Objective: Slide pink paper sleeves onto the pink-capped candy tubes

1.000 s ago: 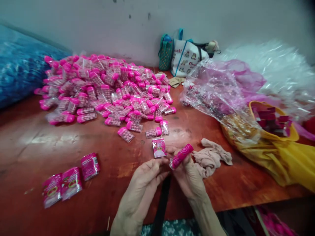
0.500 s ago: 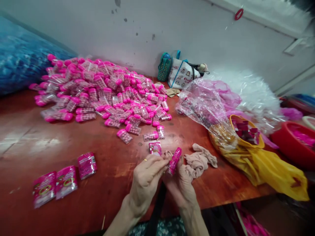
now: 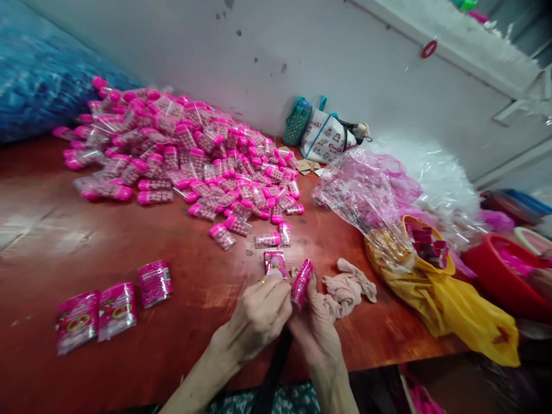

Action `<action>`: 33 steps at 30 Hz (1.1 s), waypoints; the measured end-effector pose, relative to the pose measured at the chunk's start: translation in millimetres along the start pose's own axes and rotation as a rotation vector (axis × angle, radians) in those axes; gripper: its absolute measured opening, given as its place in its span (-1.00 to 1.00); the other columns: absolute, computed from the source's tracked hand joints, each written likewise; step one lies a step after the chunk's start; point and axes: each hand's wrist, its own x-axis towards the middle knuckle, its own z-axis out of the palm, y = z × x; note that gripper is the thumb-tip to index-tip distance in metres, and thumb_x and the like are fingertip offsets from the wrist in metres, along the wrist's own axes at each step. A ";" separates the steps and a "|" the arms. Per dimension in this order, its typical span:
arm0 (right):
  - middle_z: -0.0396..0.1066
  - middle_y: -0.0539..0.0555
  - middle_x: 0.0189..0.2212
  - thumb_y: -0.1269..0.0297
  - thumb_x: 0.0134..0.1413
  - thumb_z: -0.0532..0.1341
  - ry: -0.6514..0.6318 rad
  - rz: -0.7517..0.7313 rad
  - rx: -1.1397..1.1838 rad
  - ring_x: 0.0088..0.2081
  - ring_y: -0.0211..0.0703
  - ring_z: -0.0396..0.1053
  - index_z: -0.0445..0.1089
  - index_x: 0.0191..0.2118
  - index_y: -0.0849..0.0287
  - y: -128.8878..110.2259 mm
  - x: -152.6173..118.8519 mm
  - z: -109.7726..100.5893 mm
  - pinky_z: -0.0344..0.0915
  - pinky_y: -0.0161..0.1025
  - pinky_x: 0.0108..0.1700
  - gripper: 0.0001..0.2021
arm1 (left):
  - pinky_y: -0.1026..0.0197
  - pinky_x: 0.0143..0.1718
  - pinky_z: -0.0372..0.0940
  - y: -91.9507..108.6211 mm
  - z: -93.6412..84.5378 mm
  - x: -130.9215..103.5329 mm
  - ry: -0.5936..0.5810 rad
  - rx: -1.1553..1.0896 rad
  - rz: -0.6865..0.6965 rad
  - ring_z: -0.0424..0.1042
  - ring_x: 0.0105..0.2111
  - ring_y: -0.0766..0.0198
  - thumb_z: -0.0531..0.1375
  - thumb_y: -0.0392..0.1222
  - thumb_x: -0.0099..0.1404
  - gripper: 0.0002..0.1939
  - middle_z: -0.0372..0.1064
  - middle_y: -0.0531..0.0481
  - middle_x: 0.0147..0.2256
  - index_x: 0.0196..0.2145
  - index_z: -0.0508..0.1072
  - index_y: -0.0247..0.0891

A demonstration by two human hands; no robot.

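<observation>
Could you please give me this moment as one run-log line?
right hand: holding pink printed packet | left hand: close beside it | nearby: beige cloth | beyond: piled pink-capped containers

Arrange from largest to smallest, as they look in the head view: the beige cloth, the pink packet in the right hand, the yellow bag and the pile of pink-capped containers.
1. Pile of pink-capped containers
2. Yellow bag
3. Beige cloth
4. Held pink packet

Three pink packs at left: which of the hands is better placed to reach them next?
Probably the left hand: it is nearer the three pink packs, while the right hand holds the pink tube. Whether the left also grips something is unclear.
</observation>
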 end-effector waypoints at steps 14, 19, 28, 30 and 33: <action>0.45 -0.04 -0.50 0.28 -0.18 0.39 0.057 -0.001 -0.016 -0.48 -0.34 0.34 0.47 -0.42 0.20 -3.6 10.5 -4.7 0.34 -0.37 -0.37 -0.84 | 0.35 -0.47 0.31 9.4 18.6 -32.5 0.240 -0.081 -0.426 0.40 -0.51 0.35 0.11 -0.46 0.15 -0.86 0.38 0.00 -0.50 -0.36 0.43 -0.34; 0.39 -0.11 -0.57 0.19 -0.14 0.36 0.092 -0.094 0.022 -0.54 -0.35 0.29 0.44 -0.45 0.11 -25.0 12.8 -12.9 0.28 -0.39 -0.49 -0.85 | 0.35 -0.56 0.31 -2.5 11.7 -48.3 0.274 -0.191 -0.693 0.39 -0.60 0.37 0.13 -0.37 0.18 -0.88 0.40 0.06 -0.50 -0.35 0.46 -0.28; 0.47 -0.07 -0.43 0.26 -0.19 0.39 0.045 -0.034 0.035 -0.42 -0.36 0.36 0.49 -0.37 0.13 -7.5 12.2 0.0 0.33 -0.43 -0.36 -0.82 | 0.26 -0.28 0.28 13.5 12.5 -7.9 0.145 -0.389 -0.535 0.40 -0.31 0.27 0.24 -0.40 0.10 -0.76 0.41 0.00 -0.34 -0.23 0.46 -0.24; 0.45 -0.10 -0.46 0.24 -0.19 0.39 0.056 -0.034 0.046 -0.43 -0.38 0.35 0.48 -0.39 0.12 -6.0 13.5 -0.3 0.32 -0.45 -0.33 -0.83 | 0.27 -0.32 0.27 15.1 14.0 -4.0 0.142 -0.430 -0.582 0.38 -0.36 0.29 0.21 -0.40 0.13 -0.87 0.37 0.02 -0.39 -0.33 0.44 -0.26; 0.42 -0.09 -0.47 0.20 -0.15 0.36 0.063 -0.022 0.023 -0.41 -0.36 0.34 0.47 -0.39 0.12 -5.0 15.1 -2.6 0.33 -0.41 -0.30 -0.83 | 0.28 -0.35 0.24 15.2 12.6 -4.1 0.134 -0.502 -0.595 0.36 -0.40 0.32 0.19 -0.41 0.14 -0.91 0.34 0.05 -0.44 -0.42 0.41 -0.26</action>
